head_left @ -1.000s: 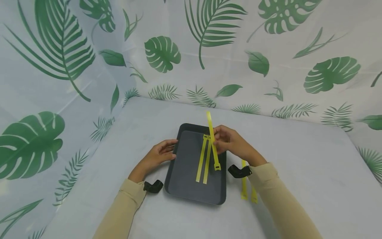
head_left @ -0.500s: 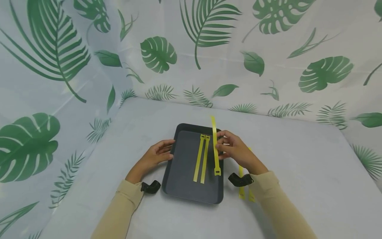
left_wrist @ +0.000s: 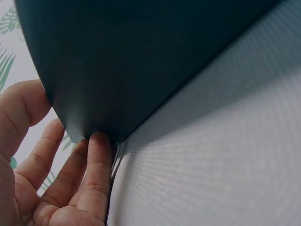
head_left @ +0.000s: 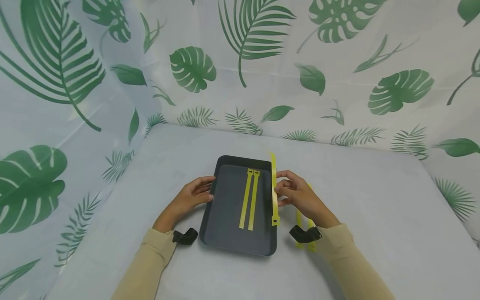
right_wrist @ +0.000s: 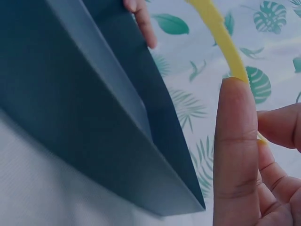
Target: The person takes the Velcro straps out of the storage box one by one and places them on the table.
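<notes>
A dark grey rectangular tray (head_left: 224, 216) lies on the white table. Two yellow cable ties, the left one (head_left: 245, 204) and the right one (head_left: 253, 204), lie side by side inside it, slotted heads at the far end. My right hand (head_left: 305, 200) pinches a third yellow cable tie (head_left: 274, 187) between thumb and fingers, upright over the tray's right rim, its slotted head downward. In the right wrist view this cable tie (right_wrist: 218, 28) bends above the thumb. My left hand (head_left: 189, 198) touches the tray's left side with relaxed fingers; its fingertips (left_wrist: 99, 143) meet the outer wall.
More yellow cable ties (head_left: 311, 246) lie on the table (head_left: 375, 208) right of the tray, partly hidden by the right hand and wrist. Black wrist mounts (head_left: 305, 234) stick out from both sleeves. A leaf-patterned white curtain (head_left: 262, 96) stands behind and at the left.
My right hand has moved rightward from over the tray with the cable tie, which now stands at the right rim. The left hand stays at the tray. The whole view has shifted slightly.
</notes>
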`<state>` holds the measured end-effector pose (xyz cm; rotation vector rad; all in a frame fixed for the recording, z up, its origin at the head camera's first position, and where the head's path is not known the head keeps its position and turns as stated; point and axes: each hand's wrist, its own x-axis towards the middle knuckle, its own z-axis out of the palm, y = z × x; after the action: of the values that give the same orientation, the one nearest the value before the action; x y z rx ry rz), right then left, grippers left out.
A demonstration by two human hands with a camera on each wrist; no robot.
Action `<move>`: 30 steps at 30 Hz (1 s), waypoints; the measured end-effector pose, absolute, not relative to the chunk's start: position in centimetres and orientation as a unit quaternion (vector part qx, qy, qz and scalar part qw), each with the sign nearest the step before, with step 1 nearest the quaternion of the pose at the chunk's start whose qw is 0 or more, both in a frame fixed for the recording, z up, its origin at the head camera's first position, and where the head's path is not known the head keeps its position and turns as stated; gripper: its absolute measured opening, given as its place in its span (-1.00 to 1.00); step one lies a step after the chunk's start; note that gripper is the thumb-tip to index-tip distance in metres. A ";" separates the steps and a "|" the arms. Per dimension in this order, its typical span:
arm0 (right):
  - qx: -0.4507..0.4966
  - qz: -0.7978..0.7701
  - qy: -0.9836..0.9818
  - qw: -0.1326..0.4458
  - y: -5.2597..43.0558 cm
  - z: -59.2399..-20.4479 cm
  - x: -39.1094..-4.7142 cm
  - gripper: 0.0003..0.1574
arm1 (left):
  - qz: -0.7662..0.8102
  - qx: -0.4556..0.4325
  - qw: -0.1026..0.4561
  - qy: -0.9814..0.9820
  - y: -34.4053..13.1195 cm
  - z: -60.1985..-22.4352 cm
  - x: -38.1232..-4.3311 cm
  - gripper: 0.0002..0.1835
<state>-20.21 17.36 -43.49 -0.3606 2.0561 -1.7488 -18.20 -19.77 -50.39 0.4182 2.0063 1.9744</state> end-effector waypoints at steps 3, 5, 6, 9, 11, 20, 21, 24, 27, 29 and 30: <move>-0.129 -0.639 0.731 0.203 18.0 -43.7 -19.9 -0.46 | 0.686 0.146 0.149 0.697 -19.8 -50.4 -18.2 -0.26; -0.130 -0.646 0.725 0.200 18.5 -43.8 -19.6 -0.48 | 0.683 0.145 0.150 0.700 -19.7 -50.4 -18.2 -0.26; -0.130 -0.647 0.724 0.199 18.8 -43.9 -19.6 -0.48 | 0.682 0.145 0.151 0.701 -19.7 -50.4 -18.1 -0.26; -0.128 -0.652 0.720 0.199 19.3 -44.2 -19.3 -0.51 | 0.677 0.144 0.150 0.706 -19.7 -50.3 -18.1 -0.26; -0.125 -0.653 0.719 0.201 19.7 -44.4 -19.2 -0.53 | 0.676 0.144 0.150 0.707 -19.7 -50.4 -18.1 -0.26; -0.120 -0.654 0.720 0.199 21.1 -45.2 -18.6 -0.53 | 0.670 0.137 0.149 0.714 -19.7 -50.5 -18.1 -0.27; -0.121 -0.654 0.720 0.199 21.3 -45.2 -18.5 -0.53 | 0.670 0.136 0.150 0.714 -19.7 -50.5 -18.1 -0.27; -0.122 -0.655 0.719 0.198 21.8 -45.4 -18.3 -0.54 | 0.670 0.136 0.150 0.714 -19.7 -50.6 -18.1 -0.27; -0.121 -0.658 0.718 0.195 22.3 -45.5 -18.0 -0.57 | 0.671 0.137 0.149 0.713 -19.7 -50.6 -18.1 -0.27; -0.120 -0.659 0.717 0.193 22.7 -45.5 -17.8 -0.60 | 0.672 0.141 0.147 0.712 -19.7 -50.6 -18.1 -0.27; -0.119 -0.660 0.716 0.193 22.8 -45.5 -17.6 -0.61 | 0.673 0.142 0.146 0.711 -19.6 -50.6 -18.1 -0.27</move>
<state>-17.65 22.85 -45.48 -0.3338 2.0101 -1.8522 -18.09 -19.64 -50.62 0.4076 2.0490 1.9378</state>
